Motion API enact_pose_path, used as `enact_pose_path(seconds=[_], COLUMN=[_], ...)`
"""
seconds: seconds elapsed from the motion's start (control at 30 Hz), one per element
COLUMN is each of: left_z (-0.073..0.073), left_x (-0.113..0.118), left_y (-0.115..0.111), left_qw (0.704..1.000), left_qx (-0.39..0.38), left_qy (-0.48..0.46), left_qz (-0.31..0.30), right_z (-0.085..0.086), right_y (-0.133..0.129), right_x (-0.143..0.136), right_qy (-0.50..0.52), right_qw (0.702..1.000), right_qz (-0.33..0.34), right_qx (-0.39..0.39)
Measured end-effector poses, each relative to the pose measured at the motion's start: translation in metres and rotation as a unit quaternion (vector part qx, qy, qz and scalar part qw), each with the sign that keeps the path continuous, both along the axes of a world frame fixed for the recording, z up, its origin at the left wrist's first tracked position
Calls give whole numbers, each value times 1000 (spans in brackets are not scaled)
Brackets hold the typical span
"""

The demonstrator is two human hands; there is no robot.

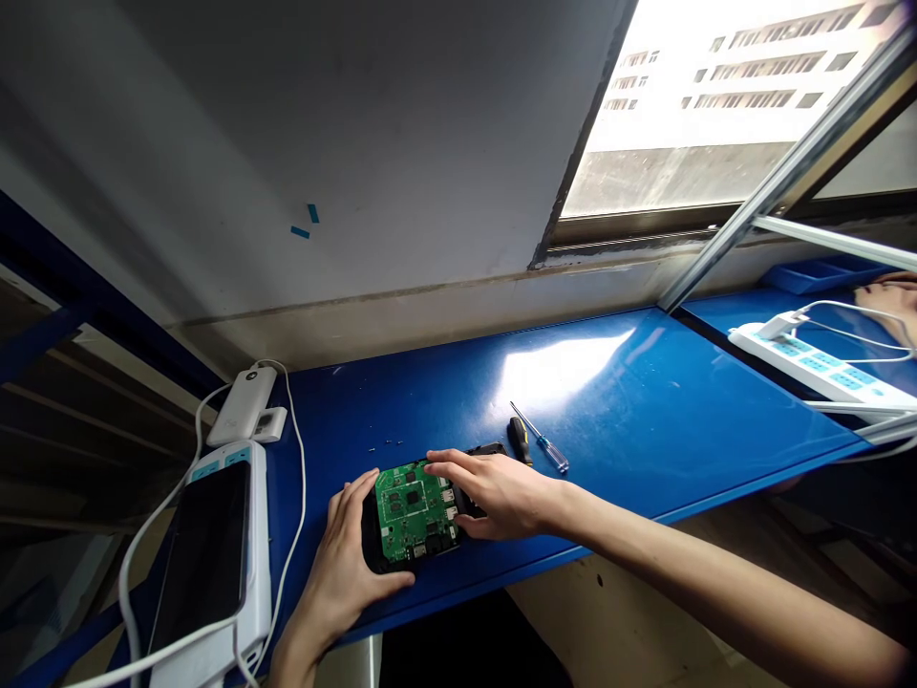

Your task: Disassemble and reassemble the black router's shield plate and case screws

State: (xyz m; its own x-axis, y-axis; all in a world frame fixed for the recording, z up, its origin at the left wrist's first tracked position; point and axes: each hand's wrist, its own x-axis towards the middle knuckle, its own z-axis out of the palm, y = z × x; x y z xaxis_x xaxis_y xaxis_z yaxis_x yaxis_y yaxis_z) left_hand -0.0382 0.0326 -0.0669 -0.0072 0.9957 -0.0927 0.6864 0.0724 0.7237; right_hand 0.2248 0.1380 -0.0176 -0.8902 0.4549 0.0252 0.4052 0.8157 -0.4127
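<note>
Glossy blue desk (444, 392) spread beneath and beyond both grips. White power strip with light-blue sockets (259, 535) seen left of the left grip (342, 559); black-screened phone (204, 554) laid on it. Second white power strip (823, 365) seen far right of the right grip (505, 492), another person's hand (886, 304) and a blue plastic tray (817, 275) beyond it. White rounded power bank (245, 406) noted beyond and left of the left grip. Green circuit board (399, 527), seated in a black plastic casing (369, 540), located between the grips. Casing clamped by the left grip, fingers at its left side, thumb along the near edge. Right grip held apart, fingertips touching the board's upper right, thumb by the silver ports. Black part (491, 447) partly hidden behind the right grip. Clear-blue-handled screwdriver (556, 456) and black-and-yellow-handled screwdriver (518, 438) placed just beyond it, side by side. Tiny screw-like pieces (389, 441) scattered beyond the board.
</note>
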Motion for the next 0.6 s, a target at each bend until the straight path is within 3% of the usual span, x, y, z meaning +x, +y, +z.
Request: enact_pose_path(seconds=[0.6], left_z=[0], left_x=[2], left_y=[0], left_qw=[1000], left_qx=[3], left_qy=[9], left_qz=[-7], right_z=[-13], right_y=[0], right_x=[3], right_qy=[55], right_qw=[995], right_qz=[-44], right_qx=[-70])
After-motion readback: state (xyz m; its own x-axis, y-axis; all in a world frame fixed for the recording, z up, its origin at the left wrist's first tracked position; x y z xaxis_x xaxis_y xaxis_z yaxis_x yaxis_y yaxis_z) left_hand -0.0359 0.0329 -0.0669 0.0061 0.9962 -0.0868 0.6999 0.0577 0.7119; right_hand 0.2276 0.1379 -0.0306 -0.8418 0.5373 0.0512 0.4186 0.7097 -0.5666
